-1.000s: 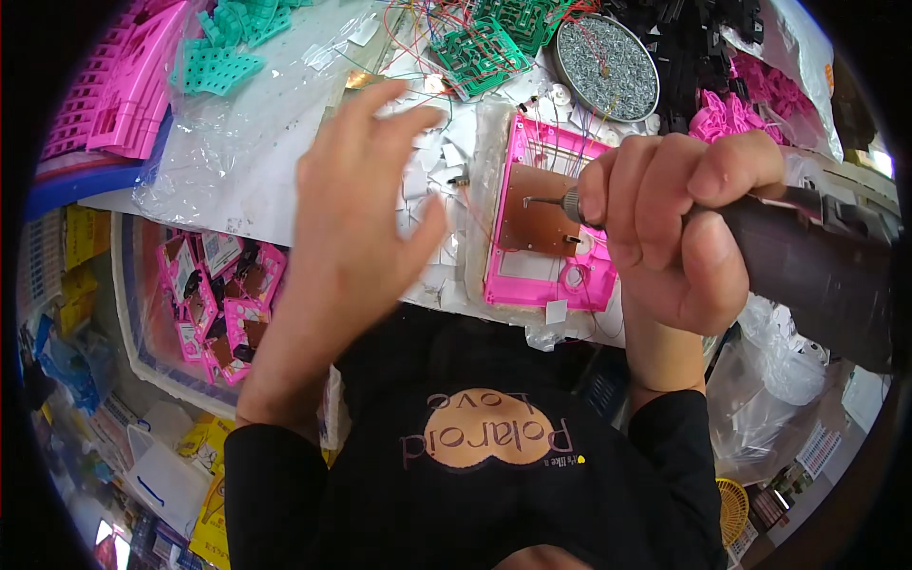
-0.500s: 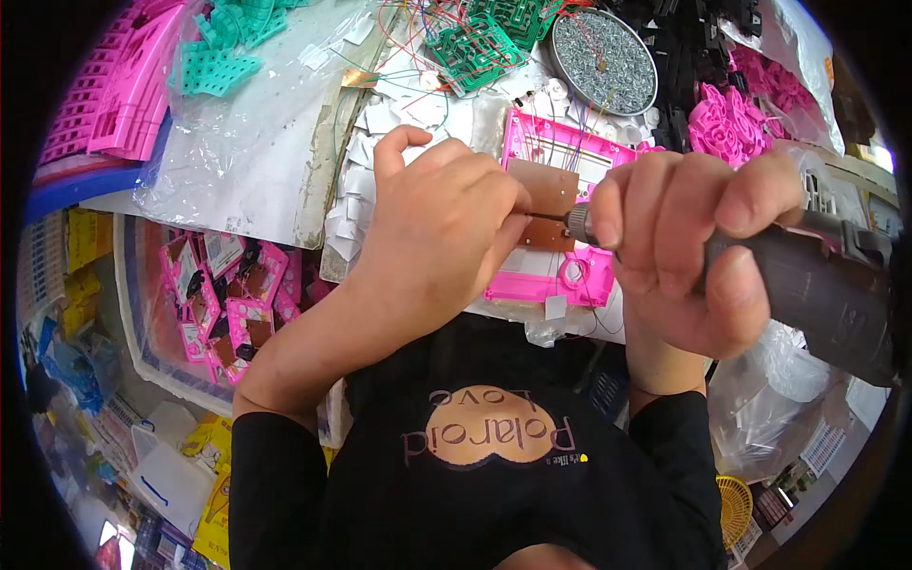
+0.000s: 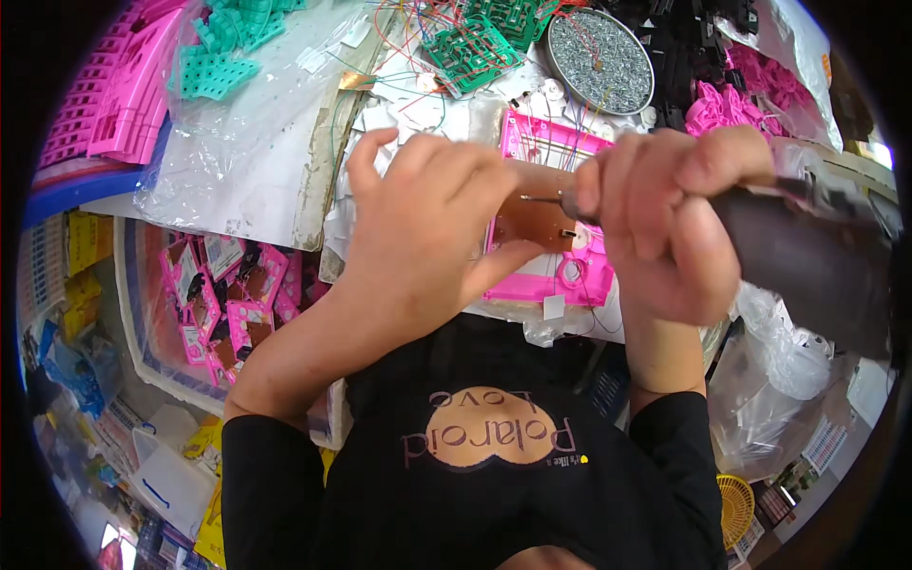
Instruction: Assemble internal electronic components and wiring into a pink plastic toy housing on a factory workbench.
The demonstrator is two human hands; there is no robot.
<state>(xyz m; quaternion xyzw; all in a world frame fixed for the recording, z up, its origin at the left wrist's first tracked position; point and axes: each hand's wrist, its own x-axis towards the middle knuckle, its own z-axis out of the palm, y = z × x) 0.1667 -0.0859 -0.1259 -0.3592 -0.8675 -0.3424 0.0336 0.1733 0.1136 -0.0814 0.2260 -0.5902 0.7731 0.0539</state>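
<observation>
Pink frame point(image 3: 522, 288) has a brown board point(image 3: 534, 224) lying over its middle, and the left hand point(image 3: 413, 233) just backed off the driver bit point(image 3: 545, 199), so the tip's uncovered now. Left thumb and forefinger are spread by the frame's left side; right hand point(image 3: 665, 223) has its fingers wrapped round the dark power driver point(image 3: 788, 256), roughly level over the frame's right.

- One left hand point(image 3: 423, 237) and one right hand point(image 3: 665, 223), two in all
- One dark power screwdriver point(image 3: 807, 261)
- One pink casing point(image 3: 595, 277), one brown board point(image 3: 537, 223) inside
- At least two green circuit boards point(image 3: 470, 57)
- One round dish point(image 3: 653, 74); small metal parts point(image 3: 617, 76) too many to count
- One bin point(image 3: 126, 304); pink units point(image 3: 195, 304) overlapping, number unclear
- One yellow basket point(image 3: 736, 508)
</observation>
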